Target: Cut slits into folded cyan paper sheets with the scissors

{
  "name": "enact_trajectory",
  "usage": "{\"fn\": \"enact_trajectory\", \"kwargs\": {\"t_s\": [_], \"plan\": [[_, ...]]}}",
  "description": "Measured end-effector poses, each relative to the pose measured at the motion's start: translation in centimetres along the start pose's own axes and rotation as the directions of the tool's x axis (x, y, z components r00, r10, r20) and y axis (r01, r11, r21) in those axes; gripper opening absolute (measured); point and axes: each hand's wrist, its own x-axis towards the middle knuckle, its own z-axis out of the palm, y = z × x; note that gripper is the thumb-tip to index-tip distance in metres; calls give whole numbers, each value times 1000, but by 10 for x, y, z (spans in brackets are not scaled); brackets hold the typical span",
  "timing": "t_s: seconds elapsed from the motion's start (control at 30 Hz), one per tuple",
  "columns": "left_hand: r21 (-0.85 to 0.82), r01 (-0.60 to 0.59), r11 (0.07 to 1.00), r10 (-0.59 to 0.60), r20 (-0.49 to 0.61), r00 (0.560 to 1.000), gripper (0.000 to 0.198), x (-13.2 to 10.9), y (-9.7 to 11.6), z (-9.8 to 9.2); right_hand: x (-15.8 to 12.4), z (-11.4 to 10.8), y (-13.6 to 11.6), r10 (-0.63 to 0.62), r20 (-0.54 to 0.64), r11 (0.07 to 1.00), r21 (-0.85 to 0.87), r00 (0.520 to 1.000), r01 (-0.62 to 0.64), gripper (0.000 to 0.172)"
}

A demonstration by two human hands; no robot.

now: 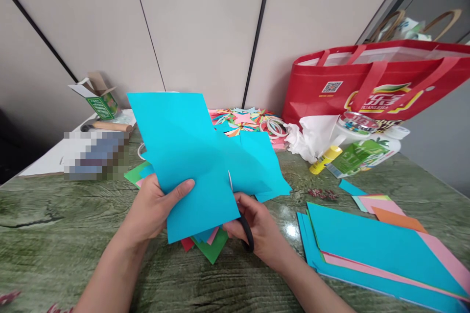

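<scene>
My left hand [156, 205] pinches a large sheet of bright blue paper [179, 151] by its lower left part, thumb on top. My right hand [259, 227] is closed round the black handle of a pair of scissors [246, 232]. One scissor blade shows above the blue sheet at a cut, and the rest of the blades is hidden. To the right of the cut the paper bends away. Underneath lie more blue paper [266, 156] and a pile of coloured pieces, with green paper [213, 249] sticking out at the front.
At the right lies a stack of coloured paper [374, 239]. Behind it are a yellow glue stick [325, 159], a green-labelled container [363, 156], crumpled white tissue [312, 134] and a red bag [326, 95]. Folded paper decorations [244, 118] and tape rolls [273, 128] lie by the wall; a small box [101, 102] stands left.
</scene>
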Motion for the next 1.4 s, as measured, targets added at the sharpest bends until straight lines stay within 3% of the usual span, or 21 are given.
{"fn": "enact_trajectory", "kwargs": {"t_s": [0.97,1.23,1.4], "plan": [[-29,17,999,-16,23,1000,64,2,-3,-2,3,4,10,-49,-100,999,18,994,51,14],[-75,86,994,-79,86,993,64,0,-6,-2,3,5,0,-49,-140,999,-16,989,48,36],[-93,90,992,-81,93,992,60,-1,-4,1,4,4,0,-58,-143,998,-31,988,54,37]]}}
